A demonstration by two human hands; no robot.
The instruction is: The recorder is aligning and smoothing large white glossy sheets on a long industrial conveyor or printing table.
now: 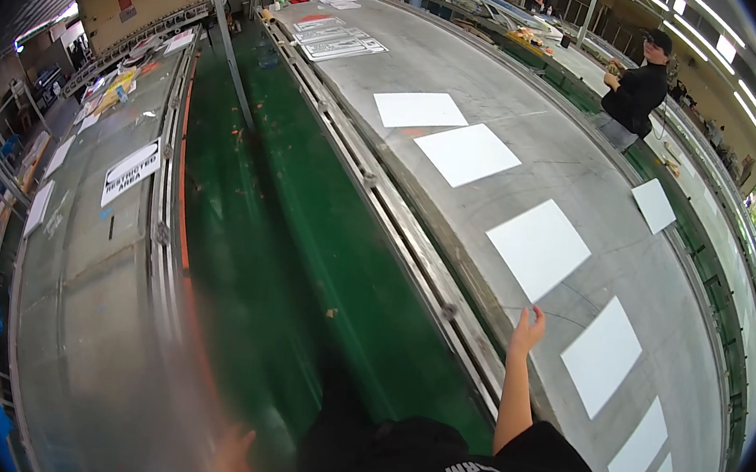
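My right hand (527,333) reaches over the long grey table (469,66), its thumb and fingers apart and nothing visible between them. Its fingertips are close to the lower corner of a blank white rectangular sheet (539,249); whether they touch it I cannot tell. Another white sheet (601,357) lies to the right of that hand. Low on the left, my left hand (233,449) is smeared by motion beside the other table, so its fingers cannot be made out.
More white sheets (468,154) lie spread along the grey table, and printed signs (338,43) at its far end. A metal rail (383,190) edges it. Between the tables runs a green floor (278,225). The left table (95,298) bears a black-and-white sign (132,173). A person in black (637,93) stands beyond.
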